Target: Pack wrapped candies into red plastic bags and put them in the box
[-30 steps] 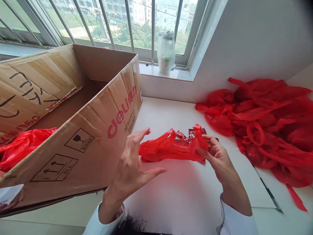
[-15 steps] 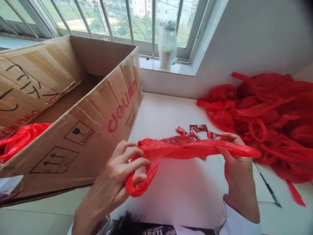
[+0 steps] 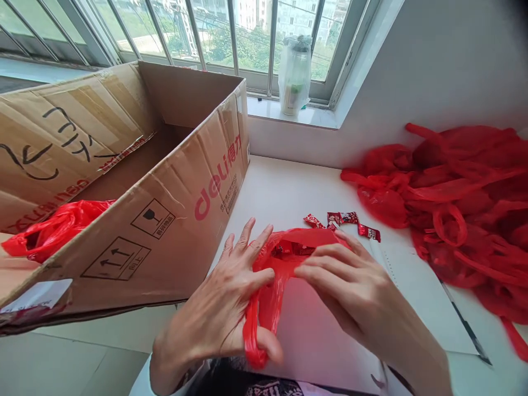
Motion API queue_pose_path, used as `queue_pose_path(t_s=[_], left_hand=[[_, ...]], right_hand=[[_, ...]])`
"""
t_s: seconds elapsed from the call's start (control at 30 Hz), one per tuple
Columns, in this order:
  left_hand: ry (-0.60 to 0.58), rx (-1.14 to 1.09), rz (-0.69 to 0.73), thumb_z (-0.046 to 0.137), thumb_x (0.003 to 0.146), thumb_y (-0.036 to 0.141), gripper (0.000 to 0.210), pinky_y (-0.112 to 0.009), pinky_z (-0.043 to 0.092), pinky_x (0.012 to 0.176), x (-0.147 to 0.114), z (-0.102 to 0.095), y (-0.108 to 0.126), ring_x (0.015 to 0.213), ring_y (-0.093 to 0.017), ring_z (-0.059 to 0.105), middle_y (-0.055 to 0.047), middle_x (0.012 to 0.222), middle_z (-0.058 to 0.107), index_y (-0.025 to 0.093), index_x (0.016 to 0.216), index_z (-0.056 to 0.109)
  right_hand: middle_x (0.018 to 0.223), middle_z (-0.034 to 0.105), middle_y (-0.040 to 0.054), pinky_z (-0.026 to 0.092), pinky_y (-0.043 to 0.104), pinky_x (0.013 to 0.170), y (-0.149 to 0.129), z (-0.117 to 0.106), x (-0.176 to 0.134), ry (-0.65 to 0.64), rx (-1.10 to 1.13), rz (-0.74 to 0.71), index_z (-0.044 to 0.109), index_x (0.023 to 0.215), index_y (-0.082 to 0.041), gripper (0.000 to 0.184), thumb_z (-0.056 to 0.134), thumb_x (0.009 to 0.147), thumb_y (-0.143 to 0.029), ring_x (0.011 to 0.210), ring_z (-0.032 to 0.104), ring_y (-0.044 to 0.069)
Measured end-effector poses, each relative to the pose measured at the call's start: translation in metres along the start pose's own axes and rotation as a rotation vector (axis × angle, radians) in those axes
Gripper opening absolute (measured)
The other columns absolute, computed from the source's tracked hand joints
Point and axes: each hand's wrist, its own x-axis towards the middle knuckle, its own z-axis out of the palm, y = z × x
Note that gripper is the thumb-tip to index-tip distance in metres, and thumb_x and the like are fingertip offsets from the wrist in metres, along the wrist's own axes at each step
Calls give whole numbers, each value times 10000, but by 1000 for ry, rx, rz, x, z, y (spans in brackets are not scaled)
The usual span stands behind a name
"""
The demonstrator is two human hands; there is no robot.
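A thin red plastic bag (image 3: 274, 297) is stretched between my two hands, its mouth partly open. My left hand (image 3: 225, 300) has its fingers spread along the bag's left side, and a loop of the bag's handle hangs around the thumb. The fingers of my right hand (image 3: 355, 280) are bent and drawn together at the bag's right edge. Red-wrapped packets (image 3: 289, 249) appear at the bag's mouth; whether they lie inside or behind the film I cannot tell. Several similar small packets (image 3: 348, 218) lie on the white table (image 3: 284, 181) just beyond.
A large open cardboard box (image 3: 193, 236) stands at the left, with a red bundle of plastic (image 3: 70, 228) in it. Heaped red bags (image 3: 474, 176) cover the right side. A plastic-wrapped container (image 3: 294, 80) sits on the windowsill. White paper (image 3: 437, 313) lies at the right.
My right hand has moved left and nearer my left hand, and the stretched bag is gathered, its mouth wider. My left fingers have spread. The view has shifted slightly left.
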Motion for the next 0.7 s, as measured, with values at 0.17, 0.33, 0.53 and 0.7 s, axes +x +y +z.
queue_pose_path(t_s=[0.17,0.33,0.53,0.7], left_hand=[[-27,93,-34,561,609,843,676,-649,172,1110,-20,4,-10,1440,-402,2,-60,1585,137,227,883,615],[67,223,-144,508,894,373,202,-574,401,1035,-52,11,-36,1417,-331,237,-90,1548,250,245,1037,572],[471,212,228,383,923,132,271,-405,367,1111,-39,-3,26,1323,-221,406,-30,1425,453,221,1133,529],[152,264,402,400,981,309,225,-361,507,841,28,33,48,886,-199,597,-45,926,630,166,962,573]], right_hand=[[1059,664,113,130,725,1035,38,56,4,-169,-360,265,642,1015,-189,181,578,859,-254,1183,486,324],[1343,477,184,18,723,1034,50,65,-17,-230,-410,252,472,1342,-199,811,745,643,-507,1311,305,413],[1366,428,180,-57,721,1002,45,59,-16,-228,-402,270,457,1344,-229,803,638,659,-607,1322,238,437],[1290,492,162,-2,698,1016,42,53,-16,-244,-417,262,503,1278,-228,557,544,762,-433,1276,311,400]])
